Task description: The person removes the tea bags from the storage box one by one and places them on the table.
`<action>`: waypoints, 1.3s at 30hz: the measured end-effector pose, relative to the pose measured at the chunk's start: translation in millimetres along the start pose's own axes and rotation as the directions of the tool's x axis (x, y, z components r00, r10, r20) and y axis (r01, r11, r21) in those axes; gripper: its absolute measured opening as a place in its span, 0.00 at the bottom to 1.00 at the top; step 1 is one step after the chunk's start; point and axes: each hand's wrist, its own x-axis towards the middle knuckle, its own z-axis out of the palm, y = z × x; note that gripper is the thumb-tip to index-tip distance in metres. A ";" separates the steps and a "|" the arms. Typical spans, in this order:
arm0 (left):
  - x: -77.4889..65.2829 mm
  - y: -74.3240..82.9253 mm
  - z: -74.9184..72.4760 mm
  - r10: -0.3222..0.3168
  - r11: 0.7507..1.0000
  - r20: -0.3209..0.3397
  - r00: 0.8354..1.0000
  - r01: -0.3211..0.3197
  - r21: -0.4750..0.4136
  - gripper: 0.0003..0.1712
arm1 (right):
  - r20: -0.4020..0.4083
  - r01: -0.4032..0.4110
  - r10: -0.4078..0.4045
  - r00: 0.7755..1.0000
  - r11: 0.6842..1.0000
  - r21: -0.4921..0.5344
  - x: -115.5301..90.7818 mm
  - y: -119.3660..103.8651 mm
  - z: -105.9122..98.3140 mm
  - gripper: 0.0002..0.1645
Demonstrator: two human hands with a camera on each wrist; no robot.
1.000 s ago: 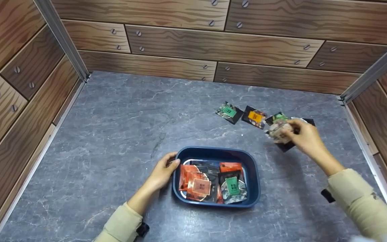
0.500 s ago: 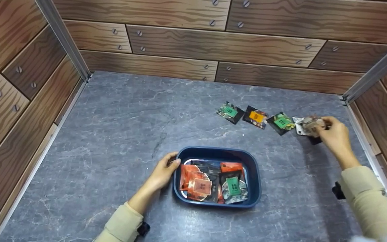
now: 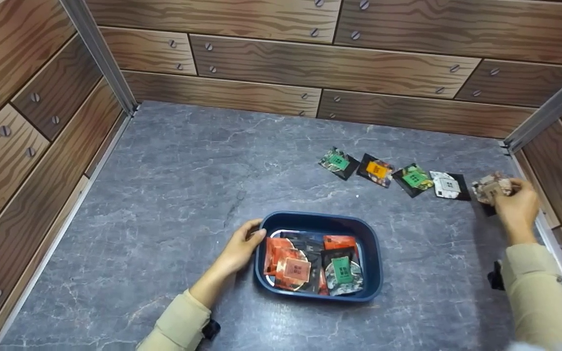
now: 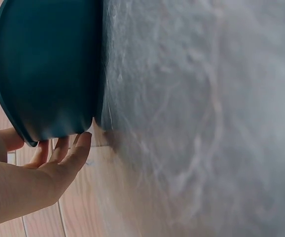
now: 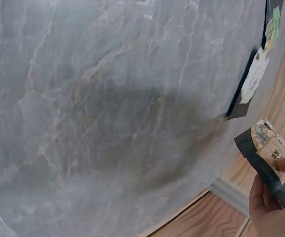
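My right hand (image 3: 519,204) pinches a beige-and-black sachet (image 3: 491,189) between thumb and fingers at the far right of the surface. In the right wrist view that sachet (image 5: 268,158) is tilted, its label facing the thumb. Just left of it lies a white-label sachet (image 3: 449,185), the end of a row with a green-label one (image 3: 413,179), an orange-label one (image 3: 376,169) and another green-label sachet (image 3: 338,163). My left hand (image 3: 238,247) grips the left side of a dark blue plastic bin (image 3: 378,253), thumb at the rim, fingers against the outer wall (image 4: 49,74).
Inside the bin lie several sachets, among them an orange one (image 3: 294,271) and a green-label one (image 3: 343,273). Wood-patterned walls (image 3: 242,53) border the grey marbled surface (image 3: 173,170), and the right wall's white edge strip (image 3: 561,263) runs close to my right arm.
My right hand has moved right with the beige sachet, past the row, uncovering the green-label and white-label sachets. The left hand keeps its hold on the bin. The head view has shifted slightly.
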 end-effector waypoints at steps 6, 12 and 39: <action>2.0 -1.1 0.1 0.003 1.000 -0.006 1.000 -0.003 0.021 0.22 | -0.058 -0.139 0.144 0.988 0.987 0.077 8.0 11.9 2.8 0.32; 1.5 -1.2 -0.1 0.011 1.000 -0.007 1.000 -0.010 0.025 0.22 | -0.068 -0.200 0.213 0.975 0.967 0.157 11.2 20.2 9.9 0.30; -0.9 0.1 -2.1 -0.003 1.000 0.007 1.000 0.003 0.000 0.23 | 0.069 -0.245 0.245 0.967 0.969 -0.009 7.3 25.3 42.8 0.46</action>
